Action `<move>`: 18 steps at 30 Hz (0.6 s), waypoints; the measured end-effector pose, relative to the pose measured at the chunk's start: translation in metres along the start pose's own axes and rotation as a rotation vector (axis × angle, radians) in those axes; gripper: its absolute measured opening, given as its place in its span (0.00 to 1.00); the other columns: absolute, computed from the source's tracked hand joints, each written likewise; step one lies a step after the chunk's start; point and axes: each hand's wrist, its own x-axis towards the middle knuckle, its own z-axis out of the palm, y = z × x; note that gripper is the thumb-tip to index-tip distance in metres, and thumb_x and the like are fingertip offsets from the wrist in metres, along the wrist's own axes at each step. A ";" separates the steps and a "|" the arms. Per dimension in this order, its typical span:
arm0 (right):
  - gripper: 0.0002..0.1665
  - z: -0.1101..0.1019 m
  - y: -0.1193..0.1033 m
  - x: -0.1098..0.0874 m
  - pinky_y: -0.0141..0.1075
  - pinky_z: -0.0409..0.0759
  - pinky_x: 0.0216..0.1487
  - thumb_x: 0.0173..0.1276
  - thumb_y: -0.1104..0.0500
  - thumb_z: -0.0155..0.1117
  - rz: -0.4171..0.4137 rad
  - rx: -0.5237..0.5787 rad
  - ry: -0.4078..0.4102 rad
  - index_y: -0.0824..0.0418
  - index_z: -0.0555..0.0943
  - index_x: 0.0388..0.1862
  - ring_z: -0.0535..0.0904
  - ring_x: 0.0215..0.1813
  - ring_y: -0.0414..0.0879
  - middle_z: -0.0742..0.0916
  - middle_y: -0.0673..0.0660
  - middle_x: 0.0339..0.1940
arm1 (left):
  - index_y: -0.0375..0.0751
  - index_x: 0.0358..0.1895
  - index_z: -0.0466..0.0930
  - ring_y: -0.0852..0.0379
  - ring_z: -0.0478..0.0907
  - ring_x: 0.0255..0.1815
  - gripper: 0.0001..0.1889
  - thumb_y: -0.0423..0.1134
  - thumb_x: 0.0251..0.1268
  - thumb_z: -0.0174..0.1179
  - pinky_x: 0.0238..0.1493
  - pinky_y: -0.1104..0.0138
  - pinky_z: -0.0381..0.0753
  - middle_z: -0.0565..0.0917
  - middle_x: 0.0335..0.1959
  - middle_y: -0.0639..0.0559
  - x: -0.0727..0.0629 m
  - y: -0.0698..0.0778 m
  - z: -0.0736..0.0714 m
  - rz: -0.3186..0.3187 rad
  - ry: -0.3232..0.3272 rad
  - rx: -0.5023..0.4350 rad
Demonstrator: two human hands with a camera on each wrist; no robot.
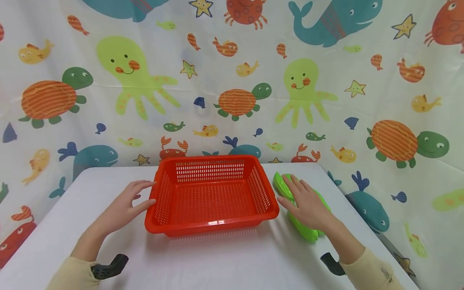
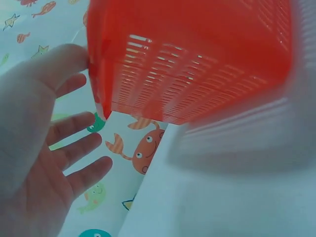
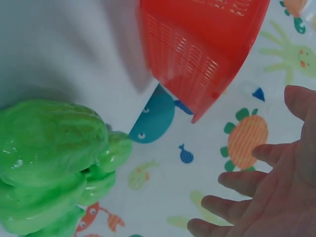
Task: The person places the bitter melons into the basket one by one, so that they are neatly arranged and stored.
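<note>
Basket may skid if left hand pushes alone; both hands loose, fingers apart, gripping nothing; right hand could bump green produce.

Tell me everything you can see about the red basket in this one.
The red basket is roughly rectangular and plastic-looking, with a broad rim, slotted walls and a finely perforated floor. It sits upright on the white table, open side up, with nothing visible inside. The left hand has its thumb at the rim, seemingly touching it; the right hand is apart, beyond the opposite side.
</note>
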 end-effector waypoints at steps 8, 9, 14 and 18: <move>0.48 0.002 0.003 -0.012 0.72 0.58 0.63 0.71 0.32 0.49 0.065 0.014 -0.005 0.55 0.51 0.80 0.52 0.74 0.71 0.59 0.67 0.77 | 0.42 0.69 0.67 0.43 0.68 0.58 0.29 0.50 0.69 0.58 0.51 0.52 0.82 0.67 0.62 0.41 -0.006 -0.010 0.010 -0.057 0.023 -0.104; 0.48 0.002 0.004 -0.014 0.72 0.58 0.63 0.71 0.32 0.49 0.070 0.019 -0.003 0.55 0.52 0.80 0.52 0.74 0.70 0.59 0.68 0.77 | 0.42 0.69 0.67 0.44 0.68 0.58 0.29 0.51 0.70 0.58 0.50 0.55 0.82 0.67 0.62 0.42 -0.006 -0.011 0.011 -0.068 0.020 -0.116; 0.48 0.003 0.010 -0.020 0.72 0.59 0.63 0.72 0.34 0.50 0.091 0.043 0.016 0.59 0.52 0.79 0.52 0.75 0.69 0.60 0.67 0.77 | 0.44 0.72 0.64 0.44 0.69 0.59 0.31 0.53 0.71 0.55 0.51 0.56 0.78 0.68 0.64 0.42 -0.007 -0.016 0.016 -0.124 0.007 -0.181; 0.47 0.005 0.017 -0.025 0.71 0.57 0.64 0.72 0.35 0.50 0.113 0.069 0.017 0.60 0.52 0.79 0.52 0.75 0.68 0.61 0.67 0.76 | 0.45 0.73 0.62 0.42 0.69 0.61 0.32 0.55 0.71 0.54 0.52 0.47 0.79 0.68 0.67 0.40 -0.008 -0.019 0.019 -0.159 0.002 -0.232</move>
